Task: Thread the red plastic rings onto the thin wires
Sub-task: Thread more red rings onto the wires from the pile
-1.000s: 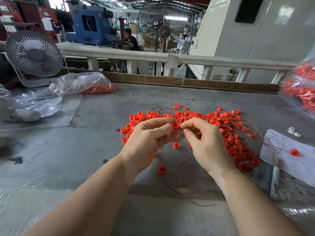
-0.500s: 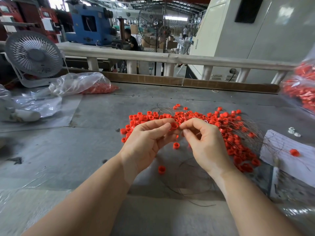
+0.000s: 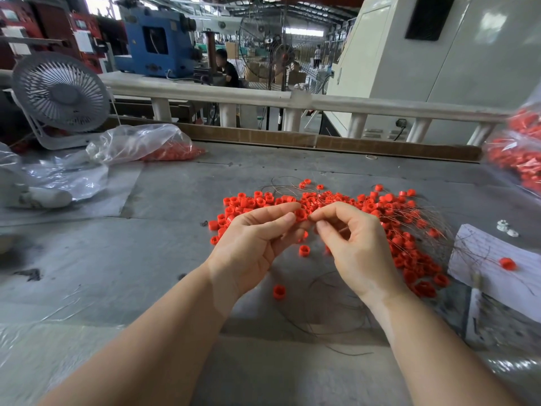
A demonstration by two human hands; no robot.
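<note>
My left hand (image 3: 251, 244) pinches a red ring (image 3: 301, 214) between thumb and fingers, just above the grey table. My right hand (image 3: 354, 244) meets it from the right, thumb and forefinger pinched together at the ring on a thin wire that is too fine to trace. A pile of red rings (image 3: 395, 230) spreads behind and to the right of both hands, tangled with thin wires (image 3: 421, 218). More wires loop (image 3: 330, 306) on the table beneath my right wrist. Loose rings (image 3: 279, 291) lie below the hands.
A clear bag of red rings (image 3: 164, 148) lies at the back left beside a small white fan (image 3: 60, 93). Another bag of rings (image 3: 518, 159) sits at the right edge. White paper (image 3: 497, 268) with one ring on it lies at the right. A railing (image 3: 292, 98) borders the table's far side.
Both hands stay together at the same spot. The fingers have shifted slightly around the ring; the right forefinger now reaches closer to it.
</note>
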